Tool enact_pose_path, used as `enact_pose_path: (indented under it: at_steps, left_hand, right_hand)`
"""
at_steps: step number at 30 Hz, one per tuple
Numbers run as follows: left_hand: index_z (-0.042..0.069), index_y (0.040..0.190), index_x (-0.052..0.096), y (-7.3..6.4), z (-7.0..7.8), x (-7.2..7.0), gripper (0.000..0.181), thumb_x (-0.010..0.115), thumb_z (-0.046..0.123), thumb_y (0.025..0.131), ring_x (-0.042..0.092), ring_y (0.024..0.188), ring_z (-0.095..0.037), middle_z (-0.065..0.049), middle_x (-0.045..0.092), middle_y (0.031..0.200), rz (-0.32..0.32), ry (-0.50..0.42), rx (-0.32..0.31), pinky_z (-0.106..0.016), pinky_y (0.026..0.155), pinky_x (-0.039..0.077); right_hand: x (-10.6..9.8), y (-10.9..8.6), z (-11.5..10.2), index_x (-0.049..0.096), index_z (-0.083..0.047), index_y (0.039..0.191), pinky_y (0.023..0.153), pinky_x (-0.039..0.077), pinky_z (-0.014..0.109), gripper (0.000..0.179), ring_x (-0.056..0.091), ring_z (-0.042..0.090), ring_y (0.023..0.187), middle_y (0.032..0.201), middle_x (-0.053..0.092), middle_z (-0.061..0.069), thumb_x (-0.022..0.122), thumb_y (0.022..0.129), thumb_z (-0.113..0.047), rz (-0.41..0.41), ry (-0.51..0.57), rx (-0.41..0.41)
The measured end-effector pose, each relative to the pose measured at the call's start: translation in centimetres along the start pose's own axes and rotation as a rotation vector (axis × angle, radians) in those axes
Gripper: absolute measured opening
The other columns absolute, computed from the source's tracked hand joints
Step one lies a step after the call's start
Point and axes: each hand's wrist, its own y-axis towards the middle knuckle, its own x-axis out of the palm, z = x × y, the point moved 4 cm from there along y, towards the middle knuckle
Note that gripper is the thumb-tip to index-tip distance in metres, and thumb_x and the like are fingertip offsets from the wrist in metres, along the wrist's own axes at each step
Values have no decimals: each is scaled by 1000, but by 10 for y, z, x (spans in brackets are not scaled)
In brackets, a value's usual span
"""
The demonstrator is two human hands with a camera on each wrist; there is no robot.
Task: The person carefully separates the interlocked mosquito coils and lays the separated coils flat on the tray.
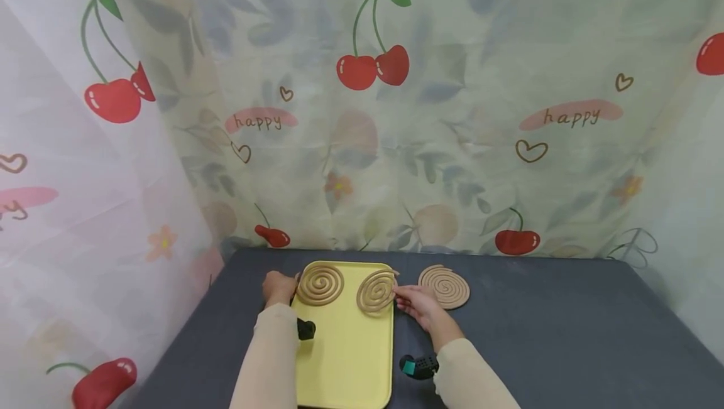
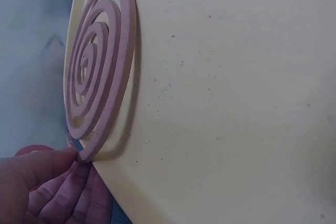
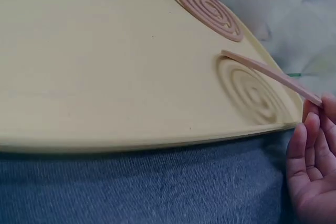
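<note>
Two brown mosquito coils are at the far end of a yellow tray. My left hand pinches the outer end of the left coil between thumb and finger at the tray's left rim; the left wrist view shows this coil at the tray's corner. With thumb and fingertips, my right hand holds the right coil by its outer edge. Seen edge-on in the right wrist view, that coil is tilted, its near side raised over a spiral shadow on the tray.
A third mosquito coil lies on the dark table, just right of the tray and behind my right hand. A curtain printed with cherries hangs along the table's back edge and left side.
</note>
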Motion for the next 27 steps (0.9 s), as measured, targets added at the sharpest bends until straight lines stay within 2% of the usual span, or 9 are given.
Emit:
enact_pose_path:
  at_steps: [4, 12, 20, 27]
  left_hand:
    - [-15, 110, 59, 0, -1, 1, 44, 62, 23, 87, 59, 100, -43, -32, 61, 108, -12, 2, 4, -49, 85, 49]
    - [-13, 103, 62, -1, 0, -2, 37, 63, 19, 86, 61, 93, -40, -30, 64, 101, -6, -16, 7, -47, 80, 49]
    - [-13, 101, 63, -5, 7, -5, 37, 62, 22, 87, 61, 94, -42, -29, 65, 100, -8, 31, 35, -48, 83, 49]
    - [-13, 99, 64, -4, 6, -3, 37, 63, 21, 85, 62, 94, -43, -29, 65, 99, 10, 32, 54, -49, 83, 49]
  right_hand:
    - [2, 0, 1, 61, 11, 110, 64, 51, 21, 29, 58, 6, 64, 70, 65, -1, 61, 88, -8, 20, -3, 5]
    - [11, 3, -6, 63, 9, 107, 62, 51, 21, 26, 59, 6, 62, 69, 65, -1, 59, 89, -9, 49, -83, 2]
    - [13, 4, -9, 60, 13, 111, 68, 53, 26, 28, 61, 8, 65, 70, 66, 1, 58, 88, -2, 81, -48, -1]
    - [14, 8, -5, 58, 16, 113, 74, 54, 28, 29, 61, 9, 67, 73, 64, 2, 58, 87, 2, 83, -48, -8]
